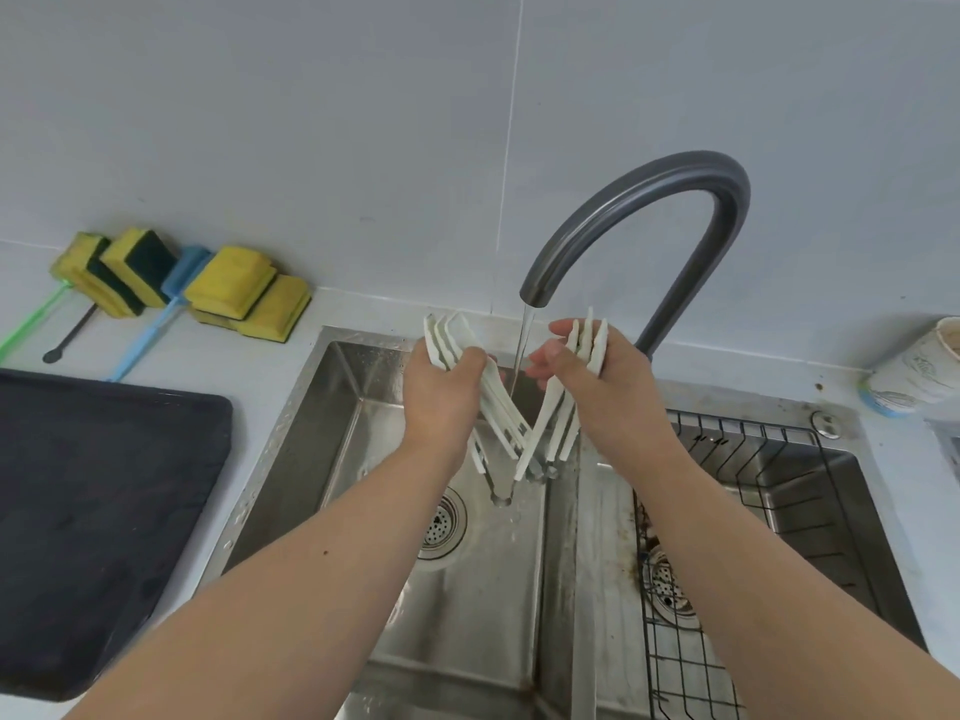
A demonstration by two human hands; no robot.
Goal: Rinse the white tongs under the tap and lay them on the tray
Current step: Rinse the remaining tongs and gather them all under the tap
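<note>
White plastic tongs point(504, 413), several held together, hang splayed in a V between the 2 hands, over the steel sink point(332, 407). Their flat tips point up and away from the person, and their joined ends sit low, below and between the wrists. Well to the left of the left hand lies the dark flat rectangular tray point(104, 511) on the pale counter. Beyond it, against the wall, is a stack of yellow-and-green sponges point(234, 288). The left hand point(441, 392) grips the left bundle of arms, fingers curled round them, with the tips fanning out above its knuckles. Between the 2 hands a thin stream of water point(522, 350) falls from the dark grey curved tap point(649, 194) into the open V and runs down toward the joined ends. The right hand point(597, 387) holds the right bundle the same way, thumb across the front. Below and right of that hand a black wire rack point(779, 459) sits in the second basin, and a paper cup point(919, 371) lies tipped at the far right. Rinsing looks under way. The tray lies on the left hand's side, so laying the tongs down will probably mean closing the V and carrying them leftward across the sink rim.
</note>
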